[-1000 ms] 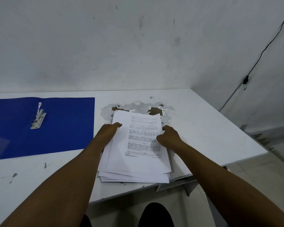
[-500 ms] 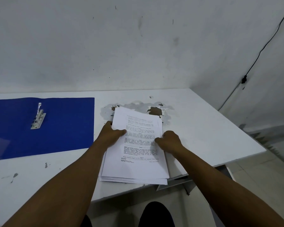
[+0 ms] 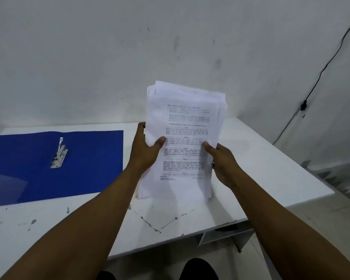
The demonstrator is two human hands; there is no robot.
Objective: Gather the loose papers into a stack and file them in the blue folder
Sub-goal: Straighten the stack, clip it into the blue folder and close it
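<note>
Papers (image 3: 185, 138) were flat on bench (image 3: 261, 158) 0.5 s ago; now stood on edge, left hand (image 3: 144, 152) and right hand (image 3: 222, 160) gripping the sides. Likely squaring them; blue folder (image 3: 89, 158) lies open, unfilled.

Papers (image 3: 185, 142) went from flat on the table (image 3: 271, 168) to upright — bottom edge down on it. Left hand (image 3: 144, 150) and right hand (image 3: 223, 162) shifted to grip the side edges — thumbs in front.
</note>
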